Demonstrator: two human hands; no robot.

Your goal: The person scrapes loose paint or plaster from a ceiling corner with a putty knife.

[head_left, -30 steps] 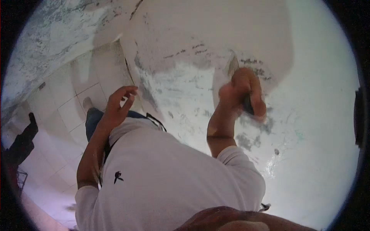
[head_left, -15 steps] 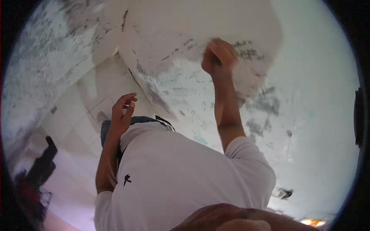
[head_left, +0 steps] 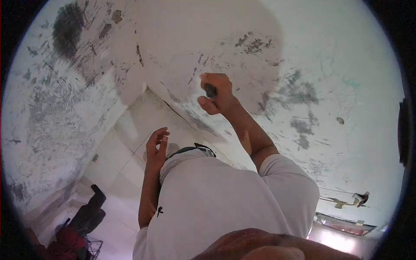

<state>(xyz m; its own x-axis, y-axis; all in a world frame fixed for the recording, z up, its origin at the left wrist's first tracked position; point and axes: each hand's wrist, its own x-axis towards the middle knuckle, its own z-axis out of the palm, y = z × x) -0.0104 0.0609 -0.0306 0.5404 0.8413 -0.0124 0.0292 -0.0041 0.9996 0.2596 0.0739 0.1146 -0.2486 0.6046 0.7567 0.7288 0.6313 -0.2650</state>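
My right hand (head_left: 216, 93) is closed around a small dark object (head_left: 210, 90), of which only the end shows between thumb and fingers. It is in front of the scuffed wall (head_left: 255, 65); whether it touches the surface I cannot tell. Lower and to the left, my left hand (head_left: 157, 143) hangs near the waist with fingers loosely curved and apart, holding nothing. Grey and black stains mark the plaster around and to the right of my right hand.
A second stained wall (head_left: 56, 99) meets the first at a corner on the left. Below lies a tiled floor (head_left: 117, 160). Dark and red items (head_left: 82, 225) sit at lower left. Wires (head_left: 360, 199) stick out of the wall at lower right.
My right hand has moved down and to the left in the view, and the dark object in it shows more clearly. The view has shifted, with the corner and my left hand lower and further right.
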